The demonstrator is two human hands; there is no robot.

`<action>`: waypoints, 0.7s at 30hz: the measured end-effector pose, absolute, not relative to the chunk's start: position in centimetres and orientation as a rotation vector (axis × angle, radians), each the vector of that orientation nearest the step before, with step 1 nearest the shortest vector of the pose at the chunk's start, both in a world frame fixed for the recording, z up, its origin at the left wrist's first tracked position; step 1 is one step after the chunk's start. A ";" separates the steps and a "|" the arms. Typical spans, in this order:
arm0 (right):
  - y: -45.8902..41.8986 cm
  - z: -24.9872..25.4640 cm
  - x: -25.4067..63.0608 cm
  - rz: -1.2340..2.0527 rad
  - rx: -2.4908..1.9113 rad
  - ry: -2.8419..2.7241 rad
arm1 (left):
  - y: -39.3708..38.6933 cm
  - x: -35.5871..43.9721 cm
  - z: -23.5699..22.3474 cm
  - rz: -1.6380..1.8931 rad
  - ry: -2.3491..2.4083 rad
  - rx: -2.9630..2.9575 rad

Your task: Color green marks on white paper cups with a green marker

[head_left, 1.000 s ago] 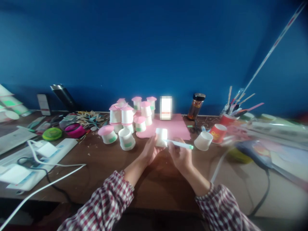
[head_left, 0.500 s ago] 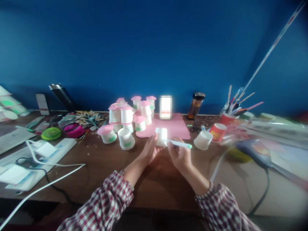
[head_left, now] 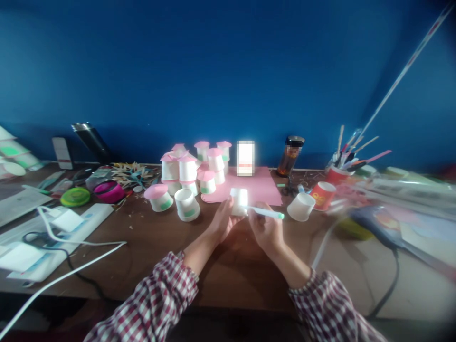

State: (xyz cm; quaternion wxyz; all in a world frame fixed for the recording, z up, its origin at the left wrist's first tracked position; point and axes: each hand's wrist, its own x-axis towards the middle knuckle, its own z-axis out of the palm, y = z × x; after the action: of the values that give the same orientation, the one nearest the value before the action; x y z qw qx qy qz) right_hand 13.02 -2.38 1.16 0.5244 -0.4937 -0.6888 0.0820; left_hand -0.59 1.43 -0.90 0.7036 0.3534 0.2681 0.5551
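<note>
My left hand is closed around the side of a white paper cup, held above the table in front of the pink paper. In my right hand is a marker with a pale barrel and a green end pointing right. Its other end meets the cup's right side; whether the tip touches cannot be told. One white cup with a green patch stands to the left of my hands. Another white cup stands to the right.
Several white cups with pink paper tops are stacked at the back left. A power strip with cables lies at the left. On the right are a red cup, a glue gun and a dark-lidded bottle.
Both hands keep nearly the same pose on the cup and the marker. The view has shifted only very slightly.
</note>
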 end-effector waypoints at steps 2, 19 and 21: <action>-2.4 1.2 13.0 0.194 -1.181 -1.647 | 1.5 -0.6 -0.9 1.237 0.601 0.790; -2.3 1.2 13.0 0.175 -1.159 -1.688 | 1.5 -0.5 -0.9 1.256 0.633 0.788; -2.3 1.2 13.0 0.165 -1.162 -1.702 | 1.5 -0.5 -1.0 1.252 0.640 0.792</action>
State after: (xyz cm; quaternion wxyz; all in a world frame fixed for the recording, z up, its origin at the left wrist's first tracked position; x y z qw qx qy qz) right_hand 13.01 -2.34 1.21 0.5115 -0.4830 -0.7073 0.0686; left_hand -0.47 1.52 -0.96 0.6918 0.3542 0.2863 0.5603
